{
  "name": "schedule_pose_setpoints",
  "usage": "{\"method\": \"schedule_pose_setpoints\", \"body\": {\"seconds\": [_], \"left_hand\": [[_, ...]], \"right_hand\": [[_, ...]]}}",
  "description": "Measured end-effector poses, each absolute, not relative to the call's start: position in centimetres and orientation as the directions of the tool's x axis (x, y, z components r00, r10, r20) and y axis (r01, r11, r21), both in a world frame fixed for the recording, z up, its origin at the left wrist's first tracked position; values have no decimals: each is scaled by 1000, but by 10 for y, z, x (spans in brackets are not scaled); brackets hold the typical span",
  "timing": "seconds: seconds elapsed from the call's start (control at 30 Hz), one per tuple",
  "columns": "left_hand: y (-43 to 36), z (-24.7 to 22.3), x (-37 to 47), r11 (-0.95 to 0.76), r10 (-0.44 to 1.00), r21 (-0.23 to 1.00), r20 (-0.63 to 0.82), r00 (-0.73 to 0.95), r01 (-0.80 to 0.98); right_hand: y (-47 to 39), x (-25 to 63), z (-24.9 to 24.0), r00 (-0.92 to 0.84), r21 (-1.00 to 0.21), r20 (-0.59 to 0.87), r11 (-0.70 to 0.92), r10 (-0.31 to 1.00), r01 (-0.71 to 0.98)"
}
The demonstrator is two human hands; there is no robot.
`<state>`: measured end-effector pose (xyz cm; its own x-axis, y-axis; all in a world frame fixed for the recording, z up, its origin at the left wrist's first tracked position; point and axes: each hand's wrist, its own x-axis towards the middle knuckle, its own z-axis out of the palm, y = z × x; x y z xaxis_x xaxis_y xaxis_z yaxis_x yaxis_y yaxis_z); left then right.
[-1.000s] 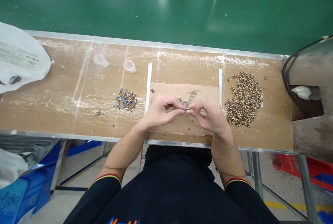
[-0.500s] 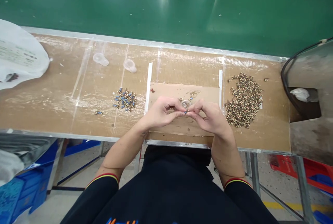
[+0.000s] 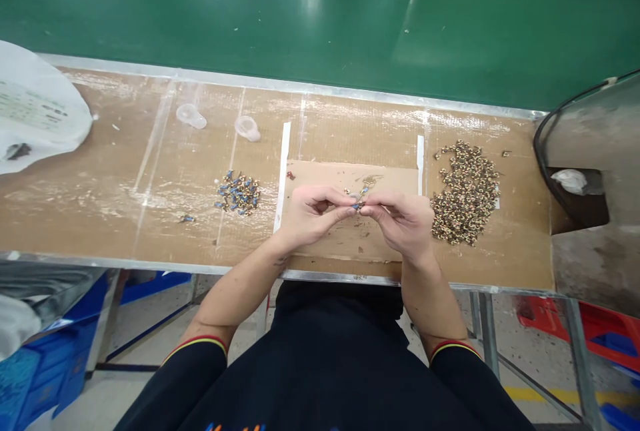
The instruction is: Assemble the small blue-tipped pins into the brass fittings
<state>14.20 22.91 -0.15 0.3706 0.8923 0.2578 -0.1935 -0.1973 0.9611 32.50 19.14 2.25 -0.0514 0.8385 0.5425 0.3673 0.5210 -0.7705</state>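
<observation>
My left hand (image 3: 320, 215) and my right hand (image 3: 400, 219) meet over the cardboard sheet (image 3: 330, 249), thumbs and forefingers pinched. Between the fingertips sits a small screw-like metal part with blue on it (image 3: 357, 206), mostly covered by the fingers. Which hand carries more of it I cannot tell. Just beyond the fingertips lies a brass-coloured blob (image 3: 369, 181) with a blue-marked piece beside it. A pile of blue-marked small metal parts (image 3: 238, 193) is left of my left hand. A larger pile of brass-coloured small metal parts (image 3: 465, 194) lies right of my right hand.
Two clear plastic cups (image 3: 191, 115) lie at the back left, near a white bag (image 3: 40, 111). White tape strips (image 3: 283, 177) flank the cardboard sheet. A metal box with a black cable (image 3: 540, 151) bounds the right end. A green surface (image 3: 250, 17) runs behind the table.
My right hand's fingers have straightened somewhat and the pinch has shifted slightly upward. The small blue-marked part stays between my fingertips. The whole view has drifted a little.
</observation>
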Motion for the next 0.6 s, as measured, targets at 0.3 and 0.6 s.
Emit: {"method": "schedule_pose_setpoints", "body": {"seconds": [0.3, 0.6], "left_hand": [[230, 1, 141, -143, 921, 969, 205, 330, -202], [230, 1, 145, -67, 913, 971, 153, 379, -231]], "right_hand": [[191, 323, 23, -40, -762, 556, 528, 830, 374], [192, 318, 24, 21, -756, 590, 543, 807, 366]]}}
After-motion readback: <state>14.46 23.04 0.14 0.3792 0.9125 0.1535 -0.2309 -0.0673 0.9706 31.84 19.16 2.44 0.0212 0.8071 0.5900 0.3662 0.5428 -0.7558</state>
